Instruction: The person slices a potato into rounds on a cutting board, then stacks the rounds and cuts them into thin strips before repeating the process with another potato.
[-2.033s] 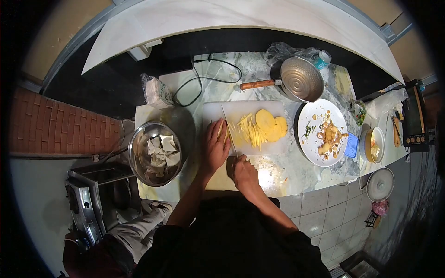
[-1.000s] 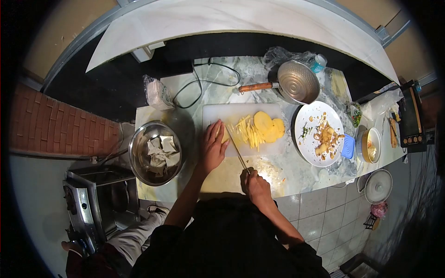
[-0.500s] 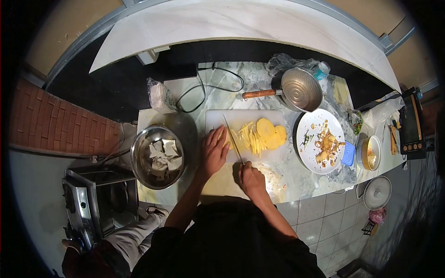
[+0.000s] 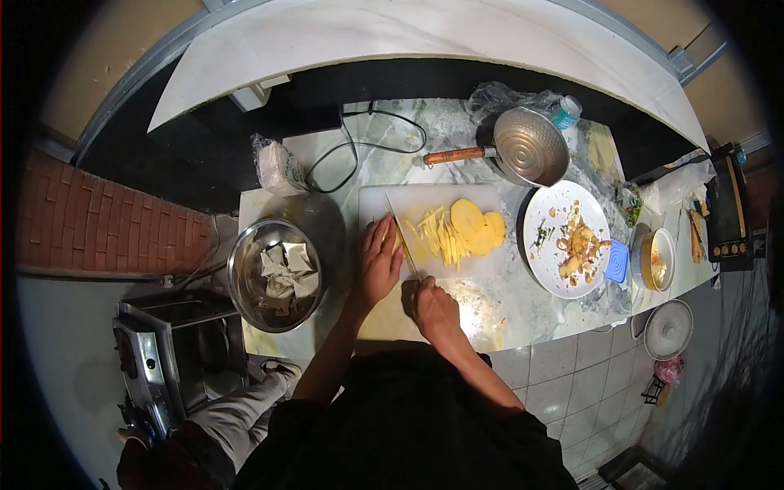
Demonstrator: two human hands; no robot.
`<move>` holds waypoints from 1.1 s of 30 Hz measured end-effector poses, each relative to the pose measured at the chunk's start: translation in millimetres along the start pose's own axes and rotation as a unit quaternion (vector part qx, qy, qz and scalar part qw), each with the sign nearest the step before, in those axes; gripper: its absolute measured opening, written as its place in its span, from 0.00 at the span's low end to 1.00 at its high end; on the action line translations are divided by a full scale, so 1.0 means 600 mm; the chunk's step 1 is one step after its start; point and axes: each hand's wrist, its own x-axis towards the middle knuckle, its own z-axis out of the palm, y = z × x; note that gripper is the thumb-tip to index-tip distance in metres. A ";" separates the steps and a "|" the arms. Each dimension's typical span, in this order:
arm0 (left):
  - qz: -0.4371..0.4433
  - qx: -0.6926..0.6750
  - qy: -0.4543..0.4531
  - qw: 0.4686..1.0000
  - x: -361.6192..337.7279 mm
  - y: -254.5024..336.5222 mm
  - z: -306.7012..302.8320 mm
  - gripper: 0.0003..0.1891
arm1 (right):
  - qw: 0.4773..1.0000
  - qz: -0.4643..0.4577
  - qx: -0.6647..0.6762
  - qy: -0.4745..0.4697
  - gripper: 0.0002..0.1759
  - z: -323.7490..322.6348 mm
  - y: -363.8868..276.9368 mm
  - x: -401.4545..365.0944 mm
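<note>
My right hand (image 4: 437, 312) is wrapped round the handle of a kitchen knife (image 4: 400, 233), its blade pointing away from me over the white cutting board (image 4: 371, 196). Close along the blade's left side, my left hand (image 4: 378, 265) presses its fingers down on yellow potato slices, which it mostly covers. To the right of the knife lies a pile of thin potato strips (image 4: 443, 238). Beyond them, round potato slices (image 4: 469, 217) overlap on the board.
A steel bowl (image 4: 237, 282) holding pale, flat pieces is at left. At right are a white plate (image 4: 539, 273) with peelings, a blue lid (image 4: 617, 261) and a white bowl (image 4: 668, 273). A wooden-handled pan (image 4: 531, 147) stands behind. Another person's leg (image 4: 245, 408) shows lower left.
The knife and both hands have shifted slightly left relative to the board, with the blade nearer the left fingers. The whole view has tilted a little.
</note>
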 end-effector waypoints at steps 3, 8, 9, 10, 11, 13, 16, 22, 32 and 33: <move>0.003 -0.003 0.001 1.000 0.000 -0.001 0.001 0.26 | 1.000 -0.015 -0.007 0.001 0.18 0.009 0.009 -0.001; 0.013 -0.004 0.004 1.000 0.001 -0.003 0.001 0.26 | 0.998 -0.007 -0.052 -0.029 0.20 0.011 0.012 0.018; 0.013 -0.008 0.000 1.000 -0.001 -0.004 0.001 0.27 | 0.998 -0.005 -0.051 -0.031 0.20 0.010 0.009 0.022; 0.013 -0.011 -0.002 1.000 0.000 -0.006 0.001 0.27 | 0.997 0.014 -0.061 -0.052 0.17 0.007 0.004 0.029; 0.011 -0.012 -0.003 1.000 0.000 -0.008 0.001 0.27 | 0.994 0.031 -0.071 -0.073 0.14 0.006 0.001 0.032; 0.015 -0.022 -0.016 1.000 -0.003 -0.007 -0.001 0.29 | 0.997 0.029 -0.046 -0.061 0.16 0.013 0.007 0.030; 0.001 -0.005 -0.032 0.999 -0.005 -0.004 0.001 0.30 | 0.998 0.037 -0.015 -0.053 0.18 0.010 0.005 0.029; -0.002 0.004 -0.040 0.999 -0.019 -0.003 0.004 0.31 | 0.997 0.056 -0.034 -0.050 0.15 0.024 0.009 -0.002; -0.001 -0.010 -0.018 1.000 -0.007 -0.007 0.002 0.32 | 0.997 0.069 -0.009 -0.043 0.15 -0.022 0.026 -0.073; -0.001 -0.021 -0.015 1.000 -0.007 -0.008 0.002 0.32 | 0.996 0.078 -0.007 -0.044 0.15 -0.025 0.028 -0.077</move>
